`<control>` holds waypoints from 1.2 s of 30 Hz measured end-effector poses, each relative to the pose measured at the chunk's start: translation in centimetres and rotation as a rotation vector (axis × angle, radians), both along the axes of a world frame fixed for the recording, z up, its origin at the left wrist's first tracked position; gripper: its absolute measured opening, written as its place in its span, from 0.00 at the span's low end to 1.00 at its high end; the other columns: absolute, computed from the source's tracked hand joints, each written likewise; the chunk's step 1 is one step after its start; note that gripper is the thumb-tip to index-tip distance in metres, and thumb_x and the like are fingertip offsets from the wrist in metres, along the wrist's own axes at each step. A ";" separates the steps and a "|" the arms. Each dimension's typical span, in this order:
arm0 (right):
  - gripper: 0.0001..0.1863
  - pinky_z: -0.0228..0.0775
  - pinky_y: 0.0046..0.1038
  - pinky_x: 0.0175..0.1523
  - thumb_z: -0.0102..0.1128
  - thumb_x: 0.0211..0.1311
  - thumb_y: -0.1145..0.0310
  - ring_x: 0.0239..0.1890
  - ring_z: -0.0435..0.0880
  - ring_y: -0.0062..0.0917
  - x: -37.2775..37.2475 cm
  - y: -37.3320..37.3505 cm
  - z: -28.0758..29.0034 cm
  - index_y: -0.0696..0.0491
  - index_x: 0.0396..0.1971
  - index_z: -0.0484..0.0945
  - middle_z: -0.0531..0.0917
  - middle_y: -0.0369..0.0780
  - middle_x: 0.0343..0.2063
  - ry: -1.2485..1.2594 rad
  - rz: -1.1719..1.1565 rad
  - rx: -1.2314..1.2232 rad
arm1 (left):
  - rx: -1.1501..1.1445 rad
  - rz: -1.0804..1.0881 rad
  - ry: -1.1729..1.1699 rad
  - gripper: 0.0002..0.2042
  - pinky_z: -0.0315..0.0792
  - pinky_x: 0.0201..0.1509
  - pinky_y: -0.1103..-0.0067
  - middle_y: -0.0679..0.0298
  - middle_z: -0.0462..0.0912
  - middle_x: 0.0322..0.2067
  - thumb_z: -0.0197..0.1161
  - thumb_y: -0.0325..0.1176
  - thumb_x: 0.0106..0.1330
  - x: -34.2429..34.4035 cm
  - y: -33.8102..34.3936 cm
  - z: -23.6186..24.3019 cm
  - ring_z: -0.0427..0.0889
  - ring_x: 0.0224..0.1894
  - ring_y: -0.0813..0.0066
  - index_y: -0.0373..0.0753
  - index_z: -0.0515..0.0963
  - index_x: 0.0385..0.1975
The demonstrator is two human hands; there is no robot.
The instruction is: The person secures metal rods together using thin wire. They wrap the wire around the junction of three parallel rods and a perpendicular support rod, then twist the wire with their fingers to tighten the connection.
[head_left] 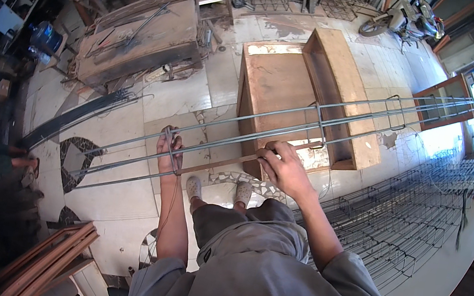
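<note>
Tiled workshop floor [133, 206] spreads below, with a wooden table [278, 86] ahead and stacked wire cages [427, 211] at right. Across it runs a long rebar cage [290, 129], its axis slanting from lower left to upper right (chest-high, roughly). Right hand [284, 167] clenches one rod; left hand [169, 150] grips a wire stirrup [172, 143].

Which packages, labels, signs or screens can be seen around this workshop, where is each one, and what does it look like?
No labels, signs or screens can be made out.
Water jug: far left by the shelves, a round blue bottle.
White shelf unit: upper left, boxy open compartments, contents too dark to tell.
Nothing printed shows near the left hand or right hand, which grip the long steel bars.
</note>
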State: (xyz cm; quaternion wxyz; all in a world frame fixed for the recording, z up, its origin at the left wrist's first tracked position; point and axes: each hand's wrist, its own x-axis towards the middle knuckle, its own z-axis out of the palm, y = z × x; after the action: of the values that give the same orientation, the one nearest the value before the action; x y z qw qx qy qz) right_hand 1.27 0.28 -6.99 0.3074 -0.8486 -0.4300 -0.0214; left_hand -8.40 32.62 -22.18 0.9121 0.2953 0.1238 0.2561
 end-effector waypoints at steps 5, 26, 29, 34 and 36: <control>0.12 0.74 0.40 0.52 0.68 0.61 0.67 0.47 0.79 0.40 0.0 0.0 -0.2 0.50 0.45 0.82 0.78 0.42 0.42 -0.033 0.000 0.018 | 0.128 0.010 0.072 0.09 0.59 0.16 0.91 0.64 0.78 0.41 0.59 0.32 0.75 -0.5 0.8 -0.5 0.67 0.23 0.87 0.38 0.75 0.50; 0.10 0.73 0.40 0.51 0.68 0.61 0.69 0.46 0.79 0.42 -0.3 0.0 0.8 0.52 0.42 0.83 0.79 0.43 0.41 -0.047 -0.008 0.010 | 0.351 0.322 0.538 0.11 0.72 0.36 0.82 0.63 0.83 0.44 0.63 0.31 0.73 -5.1 -1.7 -0.9 0.78 0.35 0.79 0.37 0.77 0.51; 0.10 0.73 0.40 0.52 0.67 0.61 0.69 0.47 0.79 0.42 -0.3 -0.1 0.6 0.52 0.42 0.83 0.79 0.43 0.41 -0.045 -0.012 0.016 | 0.405 0.306 0.416 0.13 0.70 0.37 0.83 0.63 0.83 0.45 0.64 0.31 0.71 -9.0 -4.5 0.2 0.77 0.36 0.80 0.36 0.76 0.52; 0.10 0.73 0.40 0.52 0.67 0.61 0.69 0.47 0.79 0.42 -0.3 0.1 0.7 0.52 0.42 0.83 0.79 0.42 0.42 -0.031 -0.014 0.027 | 0.384 0.197 0.260 0.19 0.67 0.32 0.85 0.61 0.81 0.49 0.67 0.31 0.69 -10.5 -8.4 4.3 0.77 0.32 0.81 0.36 0.72 0.57; 0.12 0.72 0.40 0.55 0.67 0.59 0.70 0.49 0.79 0.42 -0.4 0.1 0.6 0.51 0.43 0.82 0.79 0.42 0.43 -0.014 -0.016 0.010 | 0.350 0.161 0.273 0.21 0.66 0.29 0.86 0.59 0.80 0.52 0.67 0.31 0.69 -10.5 -8.4 4.8 0.77 0.30 0.82 0.37 0.70 0.60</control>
State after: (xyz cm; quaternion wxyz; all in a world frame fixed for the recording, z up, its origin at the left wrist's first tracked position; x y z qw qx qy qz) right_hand 0.86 0.33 -6.42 0.3085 -0.8503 -0.4253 -0.0319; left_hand -18.90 24.19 -17.38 0.7984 0.4702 0.2229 0.3030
